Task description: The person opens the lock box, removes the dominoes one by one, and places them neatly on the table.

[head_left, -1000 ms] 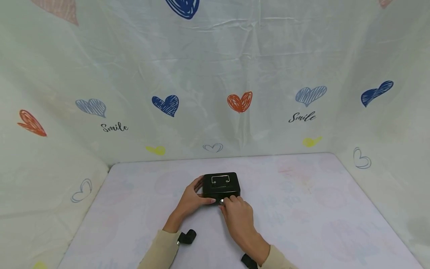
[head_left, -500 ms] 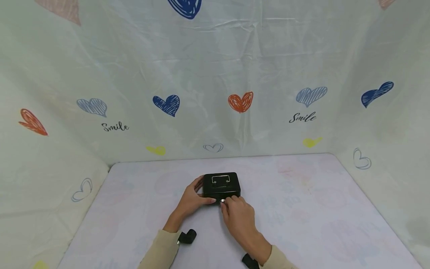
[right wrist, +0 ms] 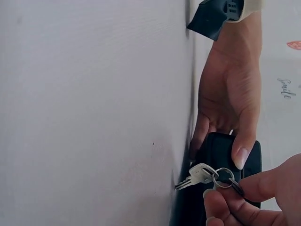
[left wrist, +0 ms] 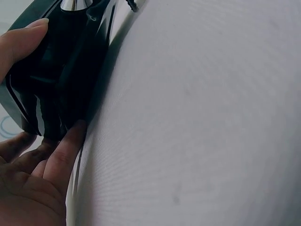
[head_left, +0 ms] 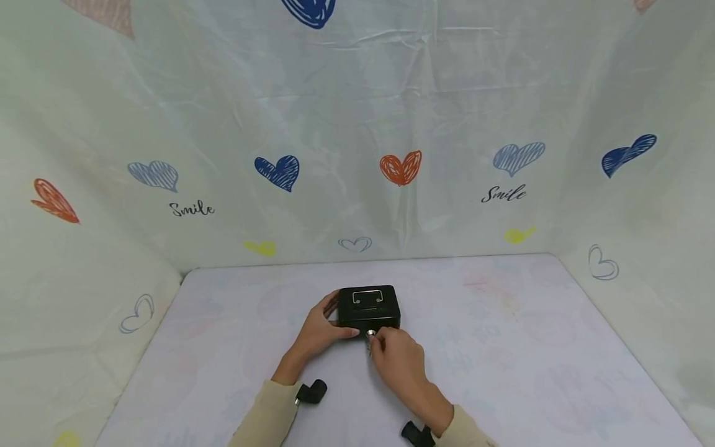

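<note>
A black cash box (head_left: pixel 367 314) with a folded wire handle on its lid stands on the table, its lid down. My left hand (head_left: pixel 319 335) holds its left side, thumb on the front face and fingers against the side. A silver lock (left wrist: pixel 75 4) juts from the front, near that thumb. Just in front of the lock, my right hand (head_left: pixel 400 360) pinches a key (right wrist: pixel 237 187) between thumb and finger. From it hangs a metal ring (right wrist: pixel 223 178) with a second silver key (right wrist: pixel 200 173). Whether the pinched key sits in the lock, I cannot tell.
The box stands on a pale patterned table (head_left: pixel 503 347). White cloth (head_left: pixel 335 112) printed with hearts surrounds the table at the back and sides. A black wrist camera mount (head_left: pixel 311 392) sits at the left cuff, another (head_left: pixel 416 433) at the right.
My right hand has shifted slightly right and toward me, so more of the lock shows and the hanging key comes into sight. My left hand and the cash box have stayed put.
</note>
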Motion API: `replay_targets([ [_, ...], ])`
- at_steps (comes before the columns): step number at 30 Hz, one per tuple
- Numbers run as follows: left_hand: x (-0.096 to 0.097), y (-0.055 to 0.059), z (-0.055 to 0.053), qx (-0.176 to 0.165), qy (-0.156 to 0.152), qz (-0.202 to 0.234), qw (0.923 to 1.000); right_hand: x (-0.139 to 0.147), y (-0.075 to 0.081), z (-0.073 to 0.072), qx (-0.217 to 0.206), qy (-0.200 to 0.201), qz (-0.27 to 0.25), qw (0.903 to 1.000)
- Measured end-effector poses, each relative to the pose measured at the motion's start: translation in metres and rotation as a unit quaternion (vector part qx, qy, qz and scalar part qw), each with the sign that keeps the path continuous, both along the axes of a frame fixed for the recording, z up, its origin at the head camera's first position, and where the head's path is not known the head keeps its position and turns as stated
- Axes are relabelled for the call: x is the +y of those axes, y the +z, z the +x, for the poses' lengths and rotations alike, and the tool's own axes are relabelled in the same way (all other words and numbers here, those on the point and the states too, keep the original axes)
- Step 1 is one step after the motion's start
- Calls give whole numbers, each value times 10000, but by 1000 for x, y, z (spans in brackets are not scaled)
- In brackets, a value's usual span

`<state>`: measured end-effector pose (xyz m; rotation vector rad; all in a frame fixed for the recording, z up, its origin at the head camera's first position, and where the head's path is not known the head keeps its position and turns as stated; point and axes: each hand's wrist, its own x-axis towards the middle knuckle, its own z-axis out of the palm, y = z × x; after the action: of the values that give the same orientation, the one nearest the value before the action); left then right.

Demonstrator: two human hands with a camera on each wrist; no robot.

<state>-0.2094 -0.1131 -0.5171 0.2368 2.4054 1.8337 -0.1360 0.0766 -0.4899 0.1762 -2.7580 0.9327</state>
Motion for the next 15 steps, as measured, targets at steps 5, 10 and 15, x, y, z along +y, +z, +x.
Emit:
replay_targets([
  [5, -1, -1, 0, 18, -25, -12, 10000, 2, -1, -1, -297, 23, -246, 9993],
  [10, -2, 0, 1, 3, -84, -95, 9999, 3, -1, 1, -539, 29, -466, 9975],
  [15, -3, 0, 1, 101, -74, -327, 9994, 5, -2, 1, -754, 51, -717, 9946],
])
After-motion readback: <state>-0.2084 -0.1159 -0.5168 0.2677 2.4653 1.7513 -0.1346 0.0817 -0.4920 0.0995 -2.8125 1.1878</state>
